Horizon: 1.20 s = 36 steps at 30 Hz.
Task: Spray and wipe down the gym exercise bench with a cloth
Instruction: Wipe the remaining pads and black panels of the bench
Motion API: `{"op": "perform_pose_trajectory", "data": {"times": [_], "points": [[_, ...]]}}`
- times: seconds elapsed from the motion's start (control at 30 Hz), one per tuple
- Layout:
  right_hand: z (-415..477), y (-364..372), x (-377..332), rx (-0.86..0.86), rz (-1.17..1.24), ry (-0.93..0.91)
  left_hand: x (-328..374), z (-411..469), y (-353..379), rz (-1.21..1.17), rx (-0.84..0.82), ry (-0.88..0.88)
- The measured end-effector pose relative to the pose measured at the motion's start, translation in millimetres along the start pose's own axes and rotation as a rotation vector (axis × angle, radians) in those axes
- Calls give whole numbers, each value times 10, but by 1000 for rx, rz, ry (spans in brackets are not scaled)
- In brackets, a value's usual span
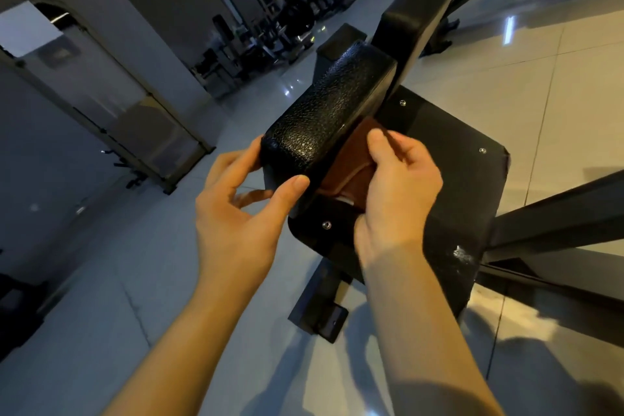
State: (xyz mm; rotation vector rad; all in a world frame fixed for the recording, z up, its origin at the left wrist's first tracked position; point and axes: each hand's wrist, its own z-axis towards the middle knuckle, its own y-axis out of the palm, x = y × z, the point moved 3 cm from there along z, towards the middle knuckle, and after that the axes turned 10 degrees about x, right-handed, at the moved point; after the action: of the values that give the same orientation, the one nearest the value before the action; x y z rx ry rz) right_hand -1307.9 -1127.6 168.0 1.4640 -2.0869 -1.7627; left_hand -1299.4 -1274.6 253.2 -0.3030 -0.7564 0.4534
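1 bench (456, 186) is in view, carrying 1 textured black pad (324, 111) and 1 smooth black pad (415, 10). 3 silver screws (326, 224) show on it. There is 1 brown cloth (351, 159) and 2 hands: 1 left hand (243, 213), 1 right hand (398, 192).

Bench (526, 230): black frame; flat black panel (449, 159) with silver bolts, white scuffing at its near right corner.
Pad (324, 111): narrow, black, glossy pebbled upholstery. It stands on edge above the panel and runs away from the viewer. Left hand (243, 203) grips its near end.
Cloth (349, 159): brown, folded, pressed low against the pad's right side near that end. Right hand (400, 186) holds it.
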Motion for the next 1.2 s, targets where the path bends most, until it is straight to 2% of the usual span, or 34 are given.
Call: {"op": "perform_pose_trajectory", "data": {"times": [0.1, 0.2, 0.23, 0.37, 0.43, 0.5, 0.6, 0.63, 0.8, 0.87, 0.9, 1.0, 1.03, 1.1, 1.2], "points": [[-17, -18, 256, -2, -154, -70, -18, -11, 18, -14, 16, -1], [-73, -126, 658, -42, -339, 121, -11, -16, 28, -20, 18, 10], [-66, -129, 640, -61, -355, 123, -9, -12, 27, -18, 11, 12], [131, 19, -10, -51, -120, -151, -19, 16, 23, -14, 5, 12], [250, 72, -147, -52, -90, -260, -24, 5, 36, -10, 12, 16], [252, 44, 83, -47, -216, -195, -15, -10, 39, -26, 21, 7], [167, -78, 521, -112, -396, 93, -10, -8, 40, -33, 21, 5], [167, -90, 513, -130, -419, 102, -13, -4, 38, -30, 15, 4], [411, 76, -110, -87, -126, -201, -29, 11, 36, -12, 7, -2], [450, 91, -32, -54, -208, -264, -23, -2, 34, -9, 11, -6], [450, 62, 135, -45, -286, -219, -16, -4, 35, -11, 14, -9], [373, -63, 685, -124, -469, 115, -4, -7, 32, -15, 19, -2], [367, -87, 725, -147, -481, 165, -3, -9, 33, -19, 12, 0], [439, -44, 583, -130, -413, 96, -15, -4, 24, -27, 1, -9], [594, 82, 60, -44, -144, -135, -27, 9, 29, -24, -3, -8]]}}
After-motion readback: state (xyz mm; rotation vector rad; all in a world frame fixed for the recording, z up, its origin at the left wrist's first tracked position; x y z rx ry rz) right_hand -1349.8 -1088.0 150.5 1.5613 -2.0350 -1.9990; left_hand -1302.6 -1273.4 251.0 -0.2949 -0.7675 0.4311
